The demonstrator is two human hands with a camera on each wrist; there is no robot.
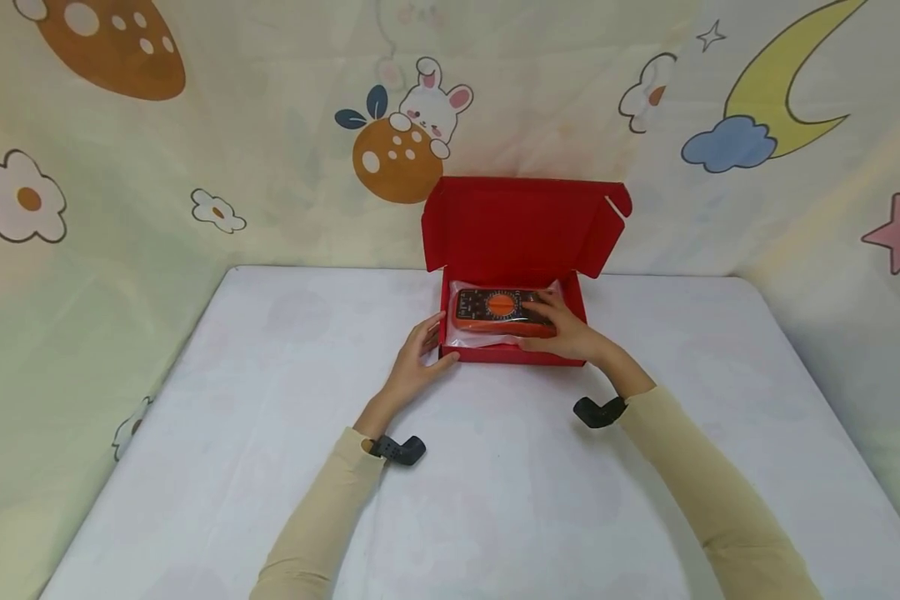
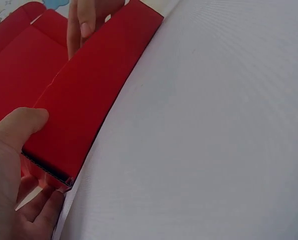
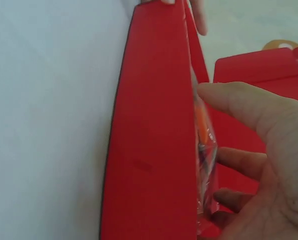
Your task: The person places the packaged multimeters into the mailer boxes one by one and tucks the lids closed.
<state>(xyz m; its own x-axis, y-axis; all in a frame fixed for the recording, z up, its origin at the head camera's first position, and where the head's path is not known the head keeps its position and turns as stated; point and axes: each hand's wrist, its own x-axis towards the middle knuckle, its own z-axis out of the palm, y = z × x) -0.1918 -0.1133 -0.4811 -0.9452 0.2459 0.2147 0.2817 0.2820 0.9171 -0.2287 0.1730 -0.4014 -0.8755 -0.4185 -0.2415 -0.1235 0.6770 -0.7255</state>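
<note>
A red cardboard box (image 1: 513,356) stands at the back of the white table with its lid raised. Inside lies an orange and black multimeter (image 1: 487,307) with a round orange dial, in a clear plastic bag (image 1: 465,338). My left hand (image 1: 411,367) holds the box's front left corner, thumb on the front wall (image 2: 84,120) and fingers at the left side. Over the right end of the multimeter, my right hand (image 1: 570,332) grips it through the plastic. In the right wrist view, the thumb and fingertips meet the bag (image 3: 206,155) just behind the front wall.
The raised lid (image 1: 525,221) leans back, side flaps spread, near a patterned cloth (image 1: 292,150) that hangs behind the table. White tabletop (image 1: 480,483) stretches in front of the box and to both sides. A black wrist camera (image 1: 401,450) sits on each wrist.
</note>
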